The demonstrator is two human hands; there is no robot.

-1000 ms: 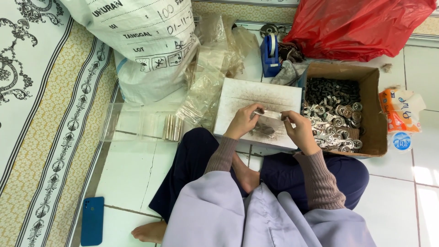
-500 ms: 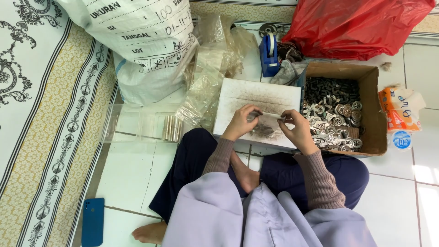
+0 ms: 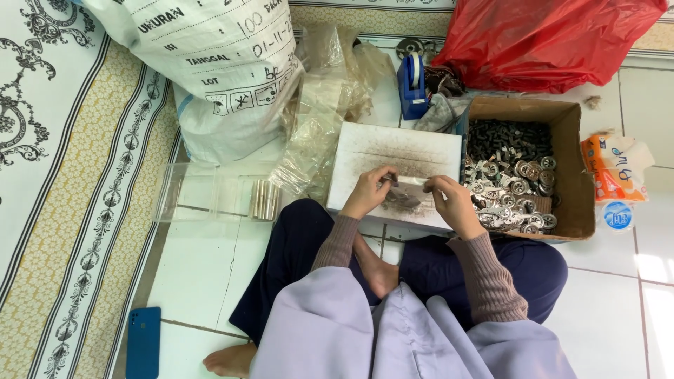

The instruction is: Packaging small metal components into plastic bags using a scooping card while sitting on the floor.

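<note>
Hands meet over white board on floor tiles, set close in front of crossed legs as work surface. Left hand and right hand both pinch one small clear plastic bag betw. fingertips, held flat just above board, dark smudge beneath. Cardboard box of metal parts sits touching board's right edge, w/in easy reach. Bag thin, see-through; contents too small to tell.
</note>
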